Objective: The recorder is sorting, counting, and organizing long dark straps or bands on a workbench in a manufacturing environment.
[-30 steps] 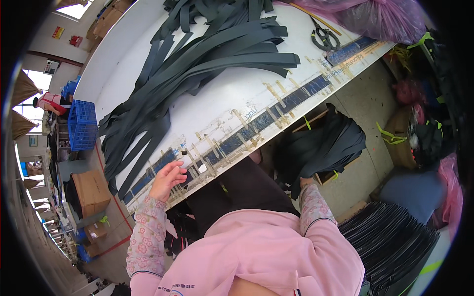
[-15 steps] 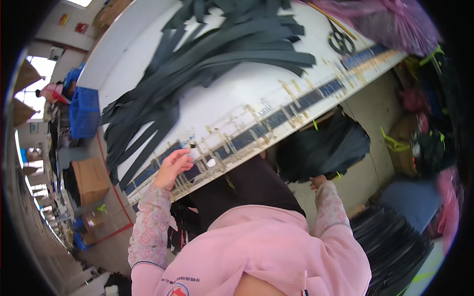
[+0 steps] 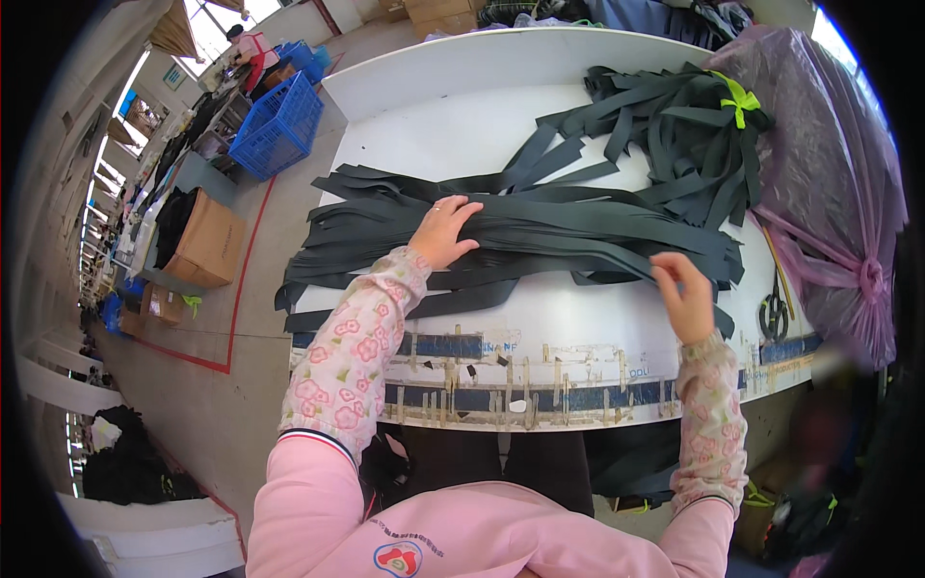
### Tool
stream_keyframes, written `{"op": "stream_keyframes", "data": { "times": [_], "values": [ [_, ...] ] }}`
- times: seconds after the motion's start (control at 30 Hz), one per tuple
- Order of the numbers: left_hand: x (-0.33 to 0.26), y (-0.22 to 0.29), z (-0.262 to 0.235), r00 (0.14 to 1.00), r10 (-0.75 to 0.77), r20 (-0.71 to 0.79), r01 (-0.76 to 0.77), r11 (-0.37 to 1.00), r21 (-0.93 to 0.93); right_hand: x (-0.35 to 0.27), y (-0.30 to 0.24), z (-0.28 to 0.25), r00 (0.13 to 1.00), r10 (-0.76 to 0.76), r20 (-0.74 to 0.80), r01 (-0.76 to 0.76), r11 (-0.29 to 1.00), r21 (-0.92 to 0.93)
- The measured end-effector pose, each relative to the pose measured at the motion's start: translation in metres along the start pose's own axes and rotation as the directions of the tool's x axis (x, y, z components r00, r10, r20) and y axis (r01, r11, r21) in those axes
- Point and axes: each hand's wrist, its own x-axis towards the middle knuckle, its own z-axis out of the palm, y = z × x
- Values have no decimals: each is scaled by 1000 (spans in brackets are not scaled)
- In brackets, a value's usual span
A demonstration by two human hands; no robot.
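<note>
A pink top [image 3: 501,530] is nearest, just below the table [image 3: 540,313]. Worn strips of tape [image 3: 540,395] run along the table's near edge. Over the right part of the table, the right hand [image 3: 684,294] is at the near edge of a bundle of long dark bands [image 3: 578,222]; its fingers are bent, and I cannot tell whether they pinch a band. Left of the table's middle, the left hand [image 3: 445,233] rests on the bundle, thumb apart from the fingers. The bundle lies across the table's middle. Scissors [image 3: 773,302] lie at the table's right end, beside a purple bag [image 3: 819,144]. On the table's far right, a looser heap of bands [image 3: 674,144] carries a bright green tie [image 3: 740,99]. Beyond the table's left end stands a blue crate [image 3: 277,125], with a co-worker [image 3: 255,53] farther off.
</note>
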Motion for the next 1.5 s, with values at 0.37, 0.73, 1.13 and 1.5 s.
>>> {"op": "stream_keyframes", "data": {
  "times": [0.37, 0.73, 1.13, 1.5],
  "values": [
    [56, -9, 4, 962, -52, 268, -2, 980, 199, 151, -37, 192, 786, 111, 608, 273, 820, -503],
    [17, -7, 9, 981, 78, 176, -92, 993, 71, 130, -35, 205, 836, 69, 545, 365, 671, -645],
    [29, -19, 14, 980, 91, 179, -115, 985, 130, 133, -31, 214, 800, 87, 594, 413, 639, -649],
    [42, -17, 11, 931, -13, 366, 24, 999, -27, 138, -38, 206, 772, 187, 608, 303, 732, -610]
  ]
}}
